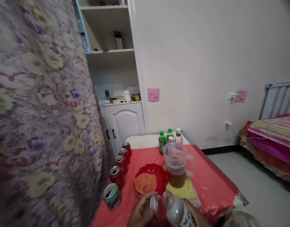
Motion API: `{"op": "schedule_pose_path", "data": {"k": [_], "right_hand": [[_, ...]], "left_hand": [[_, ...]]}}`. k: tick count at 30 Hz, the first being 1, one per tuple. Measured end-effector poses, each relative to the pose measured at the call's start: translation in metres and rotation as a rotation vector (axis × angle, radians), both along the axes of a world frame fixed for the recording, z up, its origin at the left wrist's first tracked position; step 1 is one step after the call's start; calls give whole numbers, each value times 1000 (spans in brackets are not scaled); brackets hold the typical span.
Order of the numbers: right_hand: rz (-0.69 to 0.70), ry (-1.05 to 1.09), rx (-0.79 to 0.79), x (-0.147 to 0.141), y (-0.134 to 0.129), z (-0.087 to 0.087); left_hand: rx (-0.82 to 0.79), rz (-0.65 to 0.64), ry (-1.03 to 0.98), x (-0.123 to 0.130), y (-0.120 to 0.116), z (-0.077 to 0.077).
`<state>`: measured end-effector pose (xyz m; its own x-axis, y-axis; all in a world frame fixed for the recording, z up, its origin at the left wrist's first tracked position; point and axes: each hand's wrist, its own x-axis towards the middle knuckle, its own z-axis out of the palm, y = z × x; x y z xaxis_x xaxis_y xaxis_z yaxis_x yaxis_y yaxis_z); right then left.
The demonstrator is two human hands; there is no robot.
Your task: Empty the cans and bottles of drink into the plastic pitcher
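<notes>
At the bottom of the head view, my left hand (140,212) pinches a white bottle cap (154,204). Beside it, my right hand (195,213) is wrapped round a clear plastic bottle (175,208) with a printed label; most of those fingers are hidden behind it. The bottle's uncapped mouth tilts toward the cap, a small gap apart. Just beyond stands a clear plastic pitcher (176,165), part filled with brown liquid under foam. Left of the pitcher, a round orange dish (145,183) rests on a red scalloped plate (162,178).
Several drink cans (121,164) line the table's left edge, with a teal-rimmed can (112,197) nearest. Green-capped bottles (162,142) and a white-capped bottle (178,136) stand at the back. A yellow flat item (182,193) lies under the pitcher. A floral curtain (52,126) hangs at left.
</notes>
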<state>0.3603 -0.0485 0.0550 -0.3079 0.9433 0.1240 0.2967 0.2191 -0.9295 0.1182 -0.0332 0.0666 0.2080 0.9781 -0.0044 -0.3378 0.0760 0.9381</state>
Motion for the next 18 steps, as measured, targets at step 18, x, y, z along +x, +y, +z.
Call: {"op": "schedule_pose_path", "data": {"k": [18], "right_hand": [[142,-138,240,-6,76,-49]], "left_hand": [[408,-88,1081,14,29,105]]}}
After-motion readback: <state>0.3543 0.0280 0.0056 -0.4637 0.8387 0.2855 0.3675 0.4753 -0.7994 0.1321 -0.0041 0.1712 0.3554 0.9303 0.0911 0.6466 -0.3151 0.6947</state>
